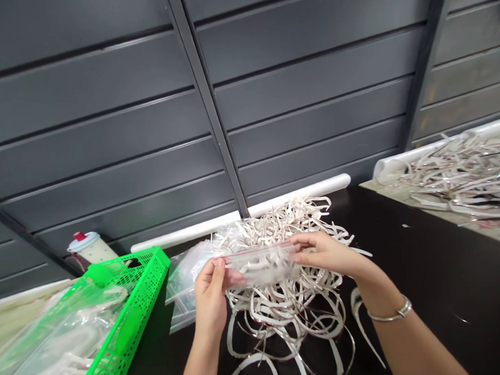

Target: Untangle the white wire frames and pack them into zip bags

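Note:
Between my two hands stretches a clear zip-lock bag (259, 265) with a red line along its top edge; seen through it are pale shapes that are blurred. My left hand (211, 290) pinches its left end, thumb on top. At the bag's upper right corner, the thumb and fingers of my right hand (318, 252) are closed on it. Beneath and behind the bag lies a big tangled heap of white and metallic curved bands (285, 316), like headbands. To the left of the heap is a stack of flat clear bags (183, 306), partly behind my left hand.
A green plastic basket (134, 310) with filled clear bags stands at the left, a lidded cup (90, 247) behind it. White tubes (302, 192) run along the grey panel wall (312, 92). More bands (467, 178) are piled on the right. One loose band (362, 322) lies by my right forearm.

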`<state>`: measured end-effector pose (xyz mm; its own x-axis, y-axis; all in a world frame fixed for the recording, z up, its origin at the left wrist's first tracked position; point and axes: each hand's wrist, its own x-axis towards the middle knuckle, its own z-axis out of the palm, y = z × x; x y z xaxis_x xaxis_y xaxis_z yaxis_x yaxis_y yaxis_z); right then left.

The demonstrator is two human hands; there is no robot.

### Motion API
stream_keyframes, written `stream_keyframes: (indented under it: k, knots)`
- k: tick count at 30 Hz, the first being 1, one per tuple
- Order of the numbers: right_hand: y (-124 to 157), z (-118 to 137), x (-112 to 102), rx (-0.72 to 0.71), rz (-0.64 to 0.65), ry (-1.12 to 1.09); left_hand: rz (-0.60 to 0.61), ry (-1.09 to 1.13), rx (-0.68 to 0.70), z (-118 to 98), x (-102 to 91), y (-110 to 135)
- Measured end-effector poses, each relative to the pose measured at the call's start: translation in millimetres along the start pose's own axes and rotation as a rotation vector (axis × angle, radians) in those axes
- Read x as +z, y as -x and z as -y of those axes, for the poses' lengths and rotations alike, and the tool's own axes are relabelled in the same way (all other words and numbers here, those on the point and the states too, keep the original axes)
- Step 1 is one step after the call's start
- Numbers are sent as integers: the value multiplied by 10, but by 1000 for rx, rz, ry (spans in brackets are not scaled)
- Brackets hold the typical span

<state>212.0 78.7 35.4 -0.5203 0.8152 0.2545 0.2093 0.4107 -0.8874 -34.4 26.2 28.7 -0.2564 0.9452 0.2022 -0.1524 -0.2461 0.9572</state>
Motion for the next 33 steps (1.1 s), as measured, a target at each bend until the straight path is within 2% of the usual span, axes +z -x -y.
stream_keyframes:
  k: [3,5,9,12,14,17,21,23,25,27,30,32,33]
  knots:
    - [52,90,7,-26,-53,-177,77,-83,-54,-42,18,46]
    - [91,176,59,-41,-57,-148,123,-156,-54,-53,38,88]
    - [151,351,317,-112,-115,230,231,-363,19,-76,113,215]
    - [148,406,538,-218,-64,444,319,-515,107,-105,173,308]
    - [139,400,586,-253,-27,495,347,-570,147,-123,190,341]
    - [156,371,440,-203,6,496,284,-506,147,-136,159,318]
    - [199,315,81,-77,58,395,83,-262,119,-109,73,187]
    - [174,253,-7,-44,31,278,8,-147,113,-90,56,127]
    - [107,165,17,-48,-2,125,-61,-26,94,-81,65,99]
    - [23,77,127,-62,-3,30,-123,67,82,-86,86,100]
    - [-52,-5,304,-45,29,92,-189,92,112,-114,95,125]
    - [-38,-33,341,-28,-66,95,-149,117,144,-152,77,152]
    - [-13,-48,332,-19,-162,82,-93,134,161,-177,67,171]
